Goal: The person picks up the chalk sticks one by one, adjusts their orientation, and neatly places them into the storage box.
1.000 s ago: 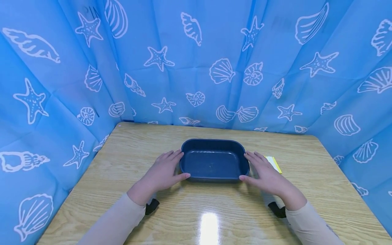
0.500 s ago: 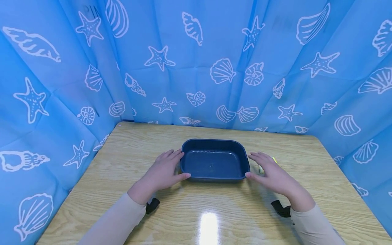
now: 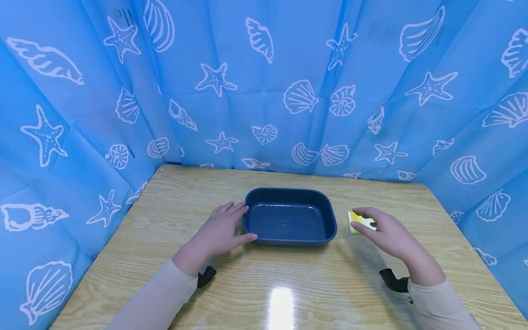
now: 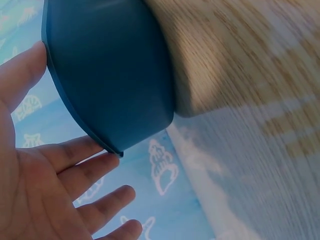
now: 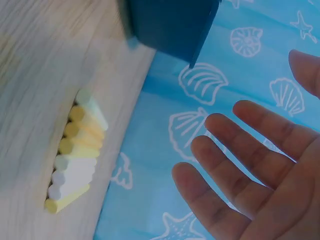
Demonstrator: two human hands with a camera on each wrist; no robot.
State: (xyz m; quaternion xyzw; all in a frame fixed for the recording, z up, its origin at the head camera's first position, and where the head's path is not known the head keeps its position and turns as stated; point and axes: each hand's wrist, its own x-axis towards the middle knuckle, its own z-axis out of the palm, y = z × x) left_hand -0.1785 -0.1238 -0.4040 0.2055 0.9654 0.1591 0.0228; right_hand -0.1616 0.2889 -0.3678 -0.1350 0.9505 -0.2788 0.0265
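A dark blue rectangular basin (image 3: 288,222) stands on the wooden table, hollow side up, with nothing inside. My left hand (image 3: 218,231) touches its left rim with thumb and fingertips; in the left wrist view the hand (image 4: 55,185) has its fingers spread at the basin's edge (image 4: 110,75). My right hand (image 3: 387,231) is off the basin, over a row of yellow and white sticks (image 3: 354,223) that it partly hides. In the right wrist view the row of chalk-like sticks (image 5: 75,155) lies apart from the right hand (image 5: 265,175), whose fingers are extended and hold nothing.
The wooden table (image 3: 198,197) reaches back to a blue curtain (image 3: 255,91) with white shells and starfish, which also hangs along both sides. A bright light reflection lies on the table in front of the basin. Black straps show at both wrists.
My right hand has left the basin's right rim and moved to the right, uncovering the left end of the stick row. My left hand and the basin have hardly moved.
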